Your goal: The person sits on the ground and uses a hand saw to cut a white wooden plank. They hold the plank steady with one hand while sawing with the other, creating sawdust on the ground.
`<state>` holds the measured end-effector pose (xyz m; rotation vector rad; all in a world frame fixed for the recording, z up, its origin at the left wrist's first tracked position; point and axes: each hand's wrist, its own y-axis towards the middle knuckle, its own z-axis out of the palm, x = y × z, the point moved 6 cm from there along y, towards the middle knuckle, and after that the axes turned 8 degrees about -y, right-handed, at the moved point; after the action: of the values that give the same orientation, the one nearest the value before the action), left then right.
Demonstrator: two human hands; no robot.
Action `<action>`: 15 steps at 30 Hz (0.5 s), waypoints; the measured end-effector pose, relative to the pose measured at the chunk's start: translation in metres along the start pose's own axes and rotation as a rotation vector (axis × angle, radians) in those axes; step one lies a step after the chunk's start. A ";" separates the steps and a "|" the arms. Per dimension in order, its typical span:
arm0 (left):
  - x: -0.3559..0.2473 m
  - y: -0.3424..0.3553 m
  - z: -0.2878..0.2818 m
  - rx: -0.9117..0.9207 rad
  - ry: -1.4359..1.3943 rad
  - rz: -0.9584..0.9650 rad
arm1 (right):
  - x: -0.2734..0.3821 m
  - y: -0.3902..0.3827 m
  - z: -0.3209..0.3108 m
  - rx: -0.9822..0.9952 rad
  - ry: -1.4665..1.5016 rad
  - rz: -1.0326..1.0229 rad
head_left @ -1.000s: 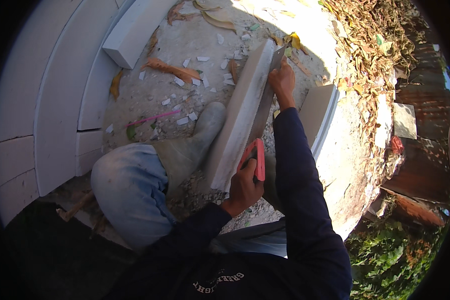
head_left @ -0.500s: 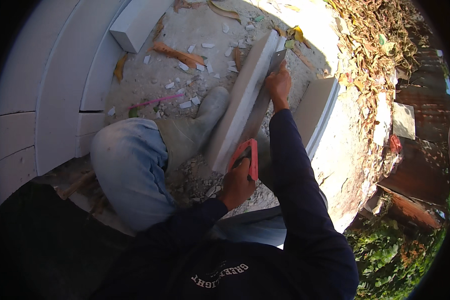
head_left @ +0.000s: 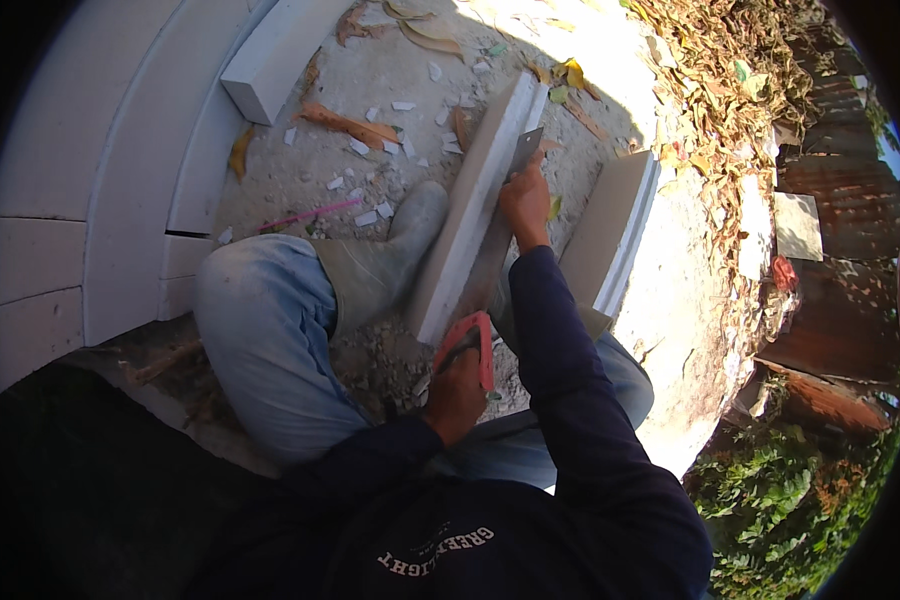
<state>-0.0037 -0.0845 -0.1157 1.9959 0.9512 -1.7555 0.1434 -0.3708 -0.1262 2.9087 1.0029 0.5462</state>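
Note:
A handsaw (head_left: 484, 352) with a red and black handle lies lengthwise along a pale, light-grey block (head_left: 478, 190). My left hand (head_left: 454, 396) is wrapped round its handle, close to the block's near end. At the far end of the blade, my right hand (head_left: 526, 203) grips the metal near the squared tip (head_left: 528, 148). The blade runs against the block's right side, and part of it is in shadow. The block slants away from me between my legs, beside my left boot (head_left: 419, 216). Both hands are closed.
Another pale block (head_left: 598, 230) stands to the right, by my right arm. Large stacked blocks (head_left: 135, 170) form a wall at left, with a loose block (head_left: 275, 70) near it. White chips (head_left: 367, 218), dry leaves (head_left: 348, 124) and a pink straw (head_left: 310, 213) litter the ground.
Both hands and the saw have slid toward my body along the block. The handle now sits beyond the block's near end. The whole view has shifted slightly.

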 end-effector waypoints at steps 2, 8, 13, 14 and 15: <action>-0.002 0.000 0.001 0.057 0.045 -0.006 | -0.007 0.003 0.003 -0.041 0.106 -0.031; -0.006 -0.003 0.011 0.131 0.164 -0.001 | -0.030 0.008 0.003 0.011 0.378 -0.103; -0.003 -0.003 0.003 0.045 0.063 -0.068 | -0.008 0.027 0.002 0.114 -0.038 0.209; -0.002 -0.002 0.000 0.049 0.049 -0.065 | -0.006 0.031 0.008 0.103 -0.039 0.152; -0.007 0.000 0.000 0.038 0.069 0.003 | -0.014 0.038 0.011 0.081 -0.047 0.097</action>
<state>-0.0038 -0.0859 -0.1093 2.0929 0.9414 -1.7262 0.1596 -0.4085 -0.1365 3.0391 0.9035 0.4485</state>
